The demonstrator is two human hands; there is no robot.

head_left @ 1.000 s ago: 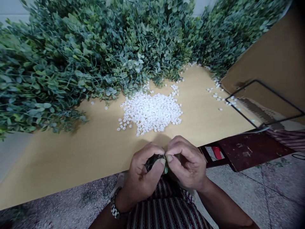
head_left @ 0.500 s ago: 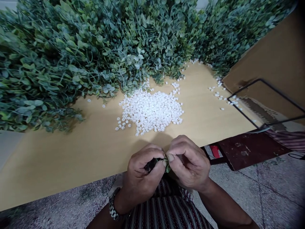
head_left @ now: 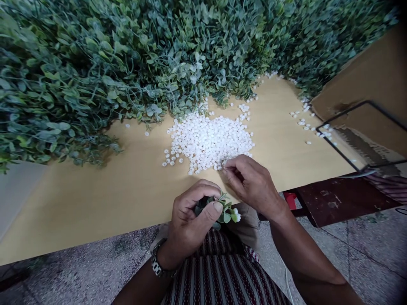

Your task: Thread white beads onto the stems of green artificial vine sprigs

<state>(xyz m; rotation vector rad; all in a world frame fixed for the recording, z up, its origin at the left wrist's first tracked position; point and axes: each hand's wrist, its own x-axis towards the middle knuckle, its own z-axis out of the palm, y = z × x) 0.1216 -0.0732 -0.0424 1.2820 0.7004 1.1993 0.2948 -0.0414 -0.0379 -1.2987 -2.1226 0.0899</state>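
Observation:
My left hand point(head_left: 190, 224) is closed around an artificial leafy sprig point(head_left: 226, 210), above my lap at the table's front edge. A white tip point(head_left: 237, 216) shows at the sprig's right end. My right hand point(head_left: 257, 186) reaches to the front edge of a pile of small white plastic beads point(head_left: 211, 142). Its thumb and forefinger are pinched together at the beads. Whatever lies between those fingertips is too small to make out.
A thick bank of artificial greenery point(head_left: 152, 55) covers the back of the tan table point(head_left: 104, 203). Loose beads point(head_left: 305, 125) lie to the right, near a black wire frame point(head_left: 338, 150) and a torn cardboard piece point(head_left: 372, 80). A dark red bench point(head_left: 333, 201) stands lower right.
My right hand has left the sprig and moved forward to the bead pile. The left hand keeps the sprig, whose leaves and white tip now show. The view has shifted slightly.

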